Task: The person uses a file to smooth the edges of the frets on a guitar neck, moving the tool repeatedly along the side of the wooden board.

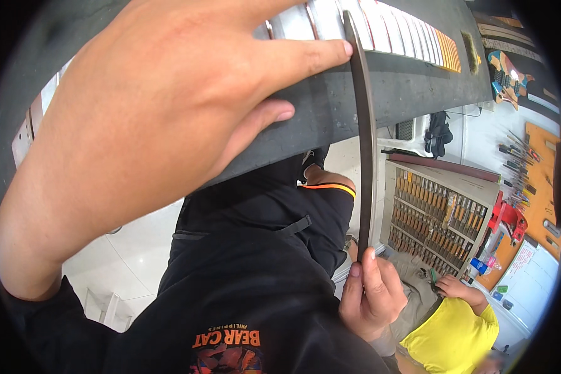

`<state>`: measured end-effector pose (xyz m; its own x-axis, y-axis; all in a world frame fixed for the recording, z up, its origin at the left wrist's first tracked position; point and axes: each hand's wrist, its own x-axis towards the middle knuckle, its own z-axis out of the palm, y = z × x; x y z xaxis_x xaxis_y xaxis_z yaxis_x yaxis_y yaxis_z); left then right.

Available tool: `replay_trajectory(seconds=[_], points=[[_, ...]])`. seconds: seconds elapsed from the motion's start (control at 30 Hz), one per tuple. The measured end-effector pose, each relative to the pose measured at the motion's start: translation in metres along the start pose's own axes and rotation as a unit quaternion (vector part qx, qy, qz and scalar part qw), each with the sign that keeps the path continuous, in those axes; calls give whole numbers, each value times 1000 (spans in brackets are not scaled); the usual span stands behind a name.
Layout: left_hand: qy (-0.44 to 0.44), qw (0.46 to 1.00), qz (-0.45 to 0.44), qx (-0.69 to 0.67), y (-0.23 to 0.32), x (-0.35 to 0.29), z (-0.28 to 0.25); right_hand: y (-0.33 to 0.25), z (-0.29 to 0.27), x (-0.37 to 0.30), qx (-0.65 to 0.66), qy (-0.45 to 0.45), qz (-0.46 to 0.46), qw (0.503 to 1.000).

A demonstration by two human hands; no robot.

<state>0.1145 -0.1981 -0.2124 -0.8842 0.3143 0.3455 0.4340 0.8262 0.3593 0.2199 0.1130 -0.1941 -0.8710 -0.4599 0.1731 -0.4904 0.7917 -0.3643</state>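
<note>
A long dark flat file point(366, 143) lies across a fretted guitar neck point(380, 28) and points back toward my body. Pale silvery strips cover the fretboard between the frets, turning yellow-orange at the right end. My right hand point(375, 296) pinches the near end of the file between thumb and fingers. Over the neck, my left hand point(193, 81) is palm down with fingers stretched out. Its index fingertip touches the file near the tip, and its thumb sticks out below. Its other fingers run partly out of the top of the picture. The left forearm hides part of the neck.
The neck rests on a dark bench top point(411, 87). A cabinet point(439, 212) holds rows of wooden-handled tools. A person in a yellow shirt point(452, 330) is at the lower right. A multicoloured guitar body point(508, 78), hanging tools point(520, 159) and a red vise point(508, 218) are at right.
</note>
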Motion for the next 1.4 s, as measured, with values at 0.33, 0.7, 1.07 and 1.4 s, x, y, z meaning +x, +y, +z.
replay_trajectory(seconds=[0.33,0.7,1.07,1.4], points=[[11,1000,-16,5,-3,15,8,-12,20,99,-27,19,-40,999],[12,1000,-5,12,-1,14,7,-6,7,102,30,33,29,999],[-59,994,62,75,12,9,-8,18,-7,-4,91,19,18,995],[-104,990,41,82,19,43,7,44,-10,9,132,11,25,991]])
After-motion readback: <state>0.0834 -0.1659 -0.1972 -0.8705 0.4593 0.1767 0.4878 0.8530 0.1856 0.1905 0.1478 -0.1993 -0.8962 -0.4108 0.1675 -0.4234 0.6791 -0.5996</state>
